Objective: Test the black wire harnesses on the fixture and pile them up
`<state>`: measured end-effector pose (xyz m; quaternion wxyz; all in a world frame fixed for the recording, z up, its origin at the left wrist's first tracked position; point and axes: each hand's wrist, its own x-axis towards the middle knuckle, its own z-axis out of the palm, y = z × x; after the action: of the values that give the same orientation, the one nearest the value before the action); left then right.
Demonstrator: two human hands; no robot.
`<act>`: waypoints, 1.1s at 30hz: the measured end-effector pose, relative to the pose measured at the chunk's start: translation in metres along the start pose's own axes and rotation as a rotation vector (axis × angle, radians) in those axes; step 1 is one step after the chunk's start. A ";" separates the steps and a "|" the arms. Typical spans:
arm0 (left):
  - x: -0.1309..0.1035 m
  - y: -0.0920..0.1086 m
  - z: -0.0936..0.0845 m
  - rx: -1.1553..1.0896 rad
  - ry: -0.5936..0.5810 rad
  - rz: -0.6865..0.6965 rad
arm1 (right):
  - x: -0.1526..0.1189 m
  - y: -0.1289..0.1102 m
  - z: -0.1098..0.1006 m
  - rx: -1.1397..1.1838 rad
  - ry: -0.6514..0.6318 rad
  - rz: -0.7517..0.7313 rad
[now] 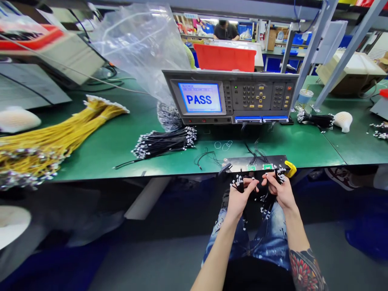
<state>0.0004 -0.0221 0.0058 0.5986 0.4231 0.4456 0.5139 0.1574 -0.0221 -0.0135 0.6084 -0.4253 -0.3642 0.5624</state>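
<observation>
My left hand is closed around a bunch of short black cables with white connectors, at the bench's front edge. Another bunch of black cables with white plugs hangs from my right hand, which is closed on it. The fingertips of both hands point toward each other, a small gap apart. Just beyond them lies a black test fixture with two small green circuit boards. Thin dark wires run from it up to a cable tester whose screen reads PASS.
A pile of black cables lies left of the fixture, with yellow cable bundles farther left. Rubber bands lie before the tester. More black cables are at right. A clear plastic bag stands behind; a person is far back.
</observation>
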 end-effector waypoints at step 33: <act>0.014 -0.002 0.009 -0.148 -0.016 -0.101 | 0.009 0.007 0.026 -0.024 0.434 -0.122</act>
<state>0.0105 -0.0086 0.0050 0.6569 0.3588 0.4224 0.5111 0.1314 -0.0100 -0.0104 0.7005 -0.5207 -0.2563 0.4153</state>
